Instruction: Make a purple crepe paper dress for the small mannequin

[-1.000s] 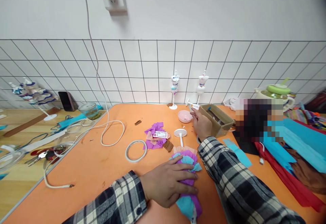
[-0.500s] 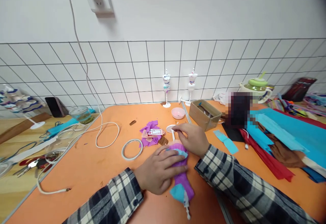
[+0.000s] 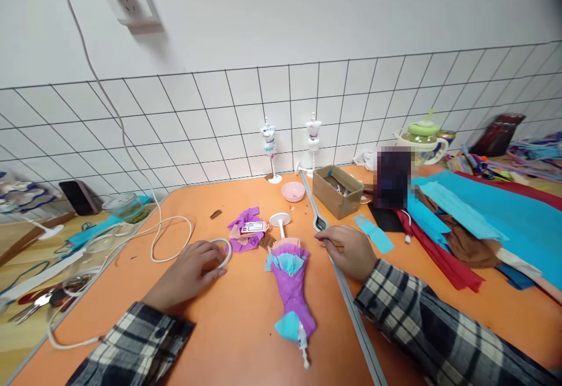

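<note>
a small white dress-form mannequin lies flat on the orange tabletop, between the two hands, its knobbed neck towards the near side and its round stand base towards the far side. its crepe-paper dress is mostly purple, narrow in the middle and wider at the far hem, where a pleated light-blue fan sits over purple and peach ruffles. a light-blue piece covers the near left part; beside it, some white torso with darker marks shows.

the hands are well apart. the left hand bends over the left side of a tape roll, thumb and fingers spread; whether it grips cannot be told. the right hand, fingers bent, is over the grey strip right of the dress; whether it holds anything cannot be told.
</note>
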{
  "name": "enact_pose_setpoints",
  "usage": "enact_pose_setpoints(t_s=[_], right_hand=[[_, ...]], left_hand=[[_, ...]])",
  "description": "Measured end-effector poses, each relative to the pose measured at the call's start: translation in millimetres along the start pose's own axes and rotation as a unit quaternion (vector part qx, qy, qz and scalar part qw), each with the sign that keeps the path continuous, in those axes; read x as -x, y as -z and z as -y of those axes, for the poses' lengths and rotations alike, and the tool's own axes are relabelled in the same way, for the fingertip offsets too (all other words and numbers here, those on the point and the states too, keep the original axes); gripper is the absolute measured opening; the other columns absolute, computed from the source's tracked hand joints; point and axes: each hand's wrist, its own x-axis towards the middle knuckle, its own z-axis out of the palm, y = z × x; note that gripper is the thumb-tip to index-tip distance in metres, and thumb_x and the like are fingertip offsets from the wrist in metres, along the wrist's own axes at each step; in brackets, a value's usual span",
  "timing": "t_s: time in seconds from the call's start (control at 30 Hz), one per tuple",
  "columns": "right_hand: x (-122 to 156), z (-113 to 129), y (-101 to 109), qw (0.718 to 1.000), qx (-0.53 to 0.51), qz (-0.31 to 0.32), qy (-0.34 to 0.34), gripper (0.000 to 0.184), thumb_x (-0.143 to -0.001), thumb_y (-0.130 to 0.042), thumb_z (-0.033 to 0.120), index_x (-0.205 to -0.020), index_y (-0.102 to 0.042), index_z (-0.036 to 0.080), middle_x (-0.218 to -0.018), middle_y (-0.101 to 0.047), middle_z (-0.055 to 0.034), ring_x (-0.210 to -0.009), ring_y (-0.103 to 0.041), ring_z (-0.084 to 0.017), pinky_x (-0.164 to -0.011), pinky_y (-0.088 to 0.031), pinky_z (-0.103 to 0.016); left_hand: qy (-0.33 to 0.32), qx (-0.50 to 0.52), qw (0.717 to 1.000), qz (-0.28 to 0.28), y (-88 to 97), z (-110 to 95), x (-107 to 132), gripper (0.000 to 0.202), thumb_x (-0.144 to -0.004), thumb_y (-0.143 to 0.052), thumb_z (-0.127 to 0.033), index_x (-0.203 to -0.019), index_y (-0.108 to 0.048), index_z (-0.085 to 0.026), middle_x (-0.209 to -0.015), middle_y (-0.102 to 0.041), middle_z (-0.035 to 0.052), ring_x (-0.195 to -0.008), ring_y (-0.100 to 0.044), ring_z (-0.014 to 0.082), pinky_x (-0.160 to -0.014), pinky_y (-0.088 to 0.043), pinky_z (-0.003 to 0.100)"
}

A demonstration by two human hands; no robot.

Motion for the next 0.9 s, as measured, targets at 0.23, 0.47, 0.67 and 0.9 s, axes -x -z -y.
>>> enact_pose_setpoints(t_s=[0.23, 0.47, 0.67, 0.9], right_hand=[[-0.9, -2.2, -1.3, 0.999, -0.023, 0.031, -0.035, 0.025, -0.086, -0.049, 0.013, -0.094, -0.071, 0.023, -0.092, -0.075, -0.0016, -0.087, -0.068, -0.018, -0.081, -0.049, -0.03], [-0.3, -3.2, -3.4, 0.997, -0.033, 0.051, -0.042, 0.027, -0.085, -0.049, 0.011, -0.096, -0.071, 0.022, -0.092, -0.075, -0.002, -0.087, -0.068, -0.017, -0.081, -0.049, -0.03], [-1.2, -2.0, -5.3, 0.997, -0.03, 0.048, -0.052, 0.026, -0.087, -0.05, 0.013, -0.098, -0.071, 0.022, -0.092, -0.075, -0.0021, -0.088, -0.067, -0.018, -0.081, -0.05, -0.03], [1.1, 15.8, -15.4, 0.999, -0.05, 0.014, -0.004, 0.025, -0.093, -0.049, 0.021, -0.108, -0.068, 0.022, -0.1, -0.074, -0.0059, -0.092, -0.065, -0.02, -0.084, -0.049, -0.034]], left_hand=[[0.052, 0.025, 0.998, 0.0, 3.1, 15.4, 10.8, 0.023, -0.078, -0.065, -0.043, -0.092, -0.07, -0.026, -0.111, -0.067, 0.0059, -0.104, -0.059, 0.0282, -0.089, -0.044, 0.034], [0.183, 0.357, 0.908, -0.123, -1.2, 17.5, 18.7, 0.035, -0.077, -0.069, -0.055, -0.09, -0.068, -0.022, -0.108, -0.07, 0.0092, -0.11, -0.058, 0.0309, -0.096, -0.044, 0.039], [0.185, 0.71, 0.617, -0.286, -7.7, -38.0, -1.2, 0.022, -0.079, -0.075, -0.031, -0.092, -0.065, -0.018, -0.073, -0.059, -0.0014, -0.082, -0.06, 0.0149, -0.085, -0.051, 0.025], [0.105, 0.709, 0.665, -0.21, -20.9, -82.6, -32.4, 0.034, -0.094, -0.053, -0.048, -0.092, -0.066, -0.017, -0.056, -0.034, -0.0051, -0.059, -0.044, 0.0132, -0.066, -0.047, 0.027]])
